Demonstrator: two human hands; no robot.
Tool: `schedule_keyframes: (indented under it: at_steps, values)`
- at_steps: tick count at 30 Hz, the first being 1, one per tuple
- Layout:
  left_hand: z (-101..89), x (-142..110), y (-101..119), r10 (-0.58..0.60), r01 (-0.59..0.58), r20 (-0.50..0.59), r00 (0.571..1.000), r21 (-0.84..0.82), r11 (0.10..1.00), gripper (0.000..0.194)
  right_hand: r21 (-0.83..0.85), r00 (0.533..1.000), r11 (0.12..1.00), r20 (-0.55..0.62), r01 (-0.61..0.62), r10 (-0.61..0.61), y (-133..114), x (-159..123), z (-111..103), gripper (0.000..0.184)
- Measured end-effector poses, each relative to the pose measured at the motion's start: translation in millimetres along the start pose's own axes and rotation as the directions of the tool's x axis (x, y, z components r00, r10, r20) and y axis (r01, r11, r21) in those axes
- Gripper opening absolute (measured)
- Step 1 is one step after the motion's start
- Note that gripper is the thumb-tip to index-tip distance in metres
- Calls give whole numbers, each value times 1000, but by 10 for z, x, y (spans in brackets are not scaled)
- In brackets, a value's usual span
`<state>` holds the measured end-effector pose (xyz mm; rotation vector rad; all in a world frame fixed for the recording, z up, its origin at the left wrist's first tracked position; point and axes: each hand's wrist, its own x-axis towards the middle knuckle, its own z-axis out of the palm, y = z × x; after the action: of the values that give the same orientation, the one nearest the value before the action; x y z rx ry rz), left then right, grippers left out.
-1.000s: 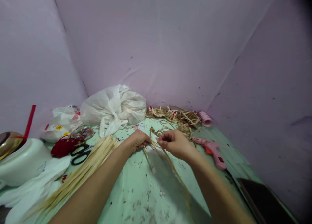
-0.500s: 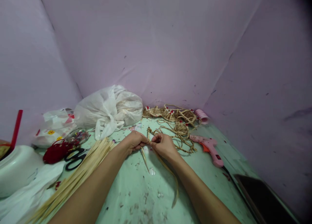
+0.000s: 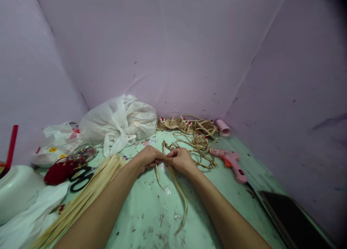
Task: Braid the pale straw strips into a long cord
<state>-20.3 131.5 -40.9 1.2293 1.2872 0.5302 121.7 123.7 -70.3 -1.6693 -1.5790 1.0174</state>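
My left hand (image 3: 151, 157) and my right hand (image 3: 179, 158) meet over the middle of the table, fingertips pinched close together. Between them they grip a braided straw cord (image 3: 164, 146), whose finished end rises just above the fingers. One loose straw strand (image 3: 179, 191) hangs from the pinch and curves down over the tabletop; a shorter one (image 3: 157, 175) drops below my left hand. The exact crossing of the strands is hidden by my fingers. Behind my right hand lies a tangle of braided cord (image 3: 203, 158).
Left of my arm are a bundle of straw strips (image 3: 89, 194), black-handled scissors (image 3: 81, 178), a red pouch (image 3: 61, 173) and a white plastic bag (image 3: 119, 122). To the right lie a pink glue gun (image 3: 230, 160), a pink thread spool (image 3: 223, 128) and a dark flat object (image 3: 290, 216).
The hanging strand's lower end has swung left. Both hands stay pinched together at nearly the same spot. The whole view has shifted slightly.
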Motion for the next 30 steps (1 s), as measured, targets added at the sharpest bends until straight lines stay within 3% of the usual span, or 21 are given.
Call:
schedule_keyframes:
  at_steps: [8, 14, 16, 20, 23, 27, 30]
  values:
    - [96, -31, 24, 18, -14, -114, 993, 35, 999, 21, -157, 997, 985, 11, 73, -72, -89, -60, -120, 16]
    - [127, 17, 2, 31, -22, -166, 986, 57, 998, 20, -226, 997, 971, -28, -72, 68, -167, -56, -139, 14]
    - [134, 25, 4, 10, -4, -197, 980, 29, 1000, 21, -246, 997, 967, -23, -71, 67, -208, -97, -80, 13]
    - [121, 27, 3, -83, 73, -199, 976, -58, 996, 21, -467, 985, 879, -84, 95, -151, -317, -294, 104, 17]
    - [84, 23, -24, -31, 21, -169, 985, -58, 998, 20, -591, 964, 788, -60, 174, -259, -366, -423, 180, 22]
    - [11, 19, -55, 36, -36, -88, 995, 2, 999, 21, -497, 971, 841, 10, 214, -241, -378, -411, 6, 21]
    - [-33, 14, -44, 23, -24, -49, 999, -29, 999, 16, -370, 965, 920, -163, 133, -205, -359, -287, -200, 25]
